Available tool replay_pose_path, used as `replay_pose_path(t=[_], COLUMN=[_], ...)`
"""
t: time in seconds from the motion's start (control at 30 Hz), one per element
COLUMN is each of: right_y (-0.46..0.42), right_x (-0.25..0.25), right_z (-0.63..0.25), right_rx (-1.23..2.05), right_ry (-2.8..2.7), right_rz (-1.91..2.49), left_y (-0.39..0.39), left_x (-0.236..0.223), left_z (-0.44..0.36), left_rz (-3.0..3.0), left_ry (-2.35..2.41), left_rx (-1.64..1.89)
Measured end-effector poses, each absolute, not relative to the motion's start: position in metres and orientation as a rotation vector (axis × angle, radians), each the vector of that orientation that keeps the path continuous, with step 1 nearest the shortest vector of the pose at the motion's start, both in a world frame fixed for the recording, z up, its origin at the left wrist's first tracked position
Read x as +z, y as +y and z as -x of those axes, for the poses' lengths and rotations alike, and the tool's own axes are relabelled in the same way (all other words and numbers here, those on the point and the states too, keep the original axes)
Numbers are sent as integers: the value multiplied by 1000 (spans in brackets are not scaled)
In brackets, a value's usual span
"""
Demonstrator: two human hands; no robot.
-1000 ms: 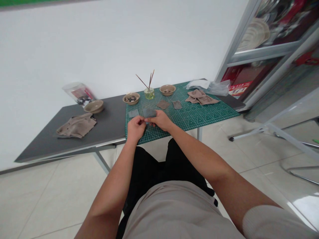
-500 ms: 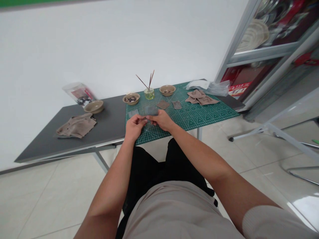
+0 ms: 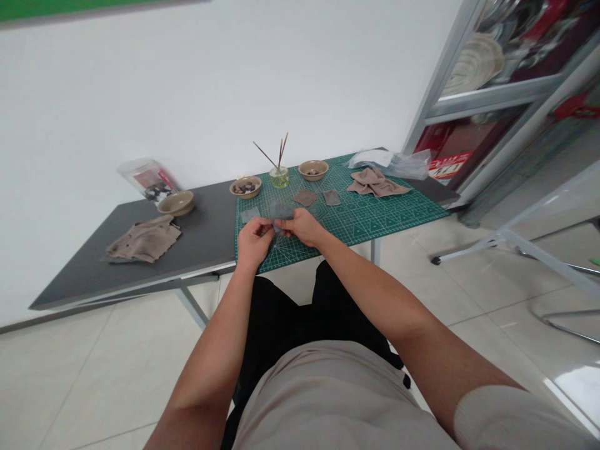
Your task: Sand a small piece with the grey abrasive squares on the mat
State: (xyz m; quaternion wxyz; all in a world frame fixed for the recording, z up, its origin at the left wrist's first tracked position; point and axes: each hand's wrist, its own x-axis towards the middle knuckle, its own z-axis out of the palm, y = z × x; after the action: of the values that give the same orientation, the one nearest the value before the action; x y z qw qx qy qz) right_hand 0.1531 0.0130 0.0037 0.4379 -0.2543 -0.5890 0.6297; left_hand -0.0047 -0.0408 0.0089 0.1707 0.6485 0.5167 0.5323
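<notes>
A thin grey rectangular sheet (image 3: 281, 210), perhaps sandpaper, is pinched between the thumb and fingers of my right hand (image 3: 301, 226) over the green cutting mat (image 3: 375, 215). My left hand (image 3: 255, 240) is closed, its thumb and fingertips meeting the right fingertips at the sheet's near edge. Anything small between the left fingertips is too fine to make out. Just beyond the left hand lies a paler grey square (image 3: 250, 214) on the mat. Past the right hand are a brown square piece (image 3: 305, 197) and a small grey rectangle (image 3: 332, 197), both flat.
Along the back stand a bowl of dark pieces (image 3: 245, 187), a glass jar with thin sticks (image 3: 280, 177) and another bowl (image 3: 313, 170). Brown cloths (image 3: 377, 183) lie right and left (image 3: 145, 239). A tan bowl (image 3: 175, 203), clear container (image 3: 145, 178) and plastic bag (image 3: 407, 164) sit farther out.
The left fingers have shifted slightly at the sheet's near edge, and the sheet has tilted a little. Both hands stay together; the view has moved only slightly.
</notes>
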Motion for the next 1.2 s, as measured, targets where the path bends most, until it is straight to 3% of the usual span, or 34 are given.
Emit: replay_pose_path(t=[0.47,0.97,1.2], right_y=[14,12,12], right_x=[5,12,10], right_z=[-156,-157,-155], right_rx=[1495,1835,1624], right_ry=[-1662,-1462,-1601], right_rz=[674,577,669], left_y=[-41,-40,-40], left_x=[9,12,8], left_z=[5,12,8], left_rz=[-2048,-1704,-1827], left_ry=[1410,1219,1384], left_rx=[1611,1572,1596])
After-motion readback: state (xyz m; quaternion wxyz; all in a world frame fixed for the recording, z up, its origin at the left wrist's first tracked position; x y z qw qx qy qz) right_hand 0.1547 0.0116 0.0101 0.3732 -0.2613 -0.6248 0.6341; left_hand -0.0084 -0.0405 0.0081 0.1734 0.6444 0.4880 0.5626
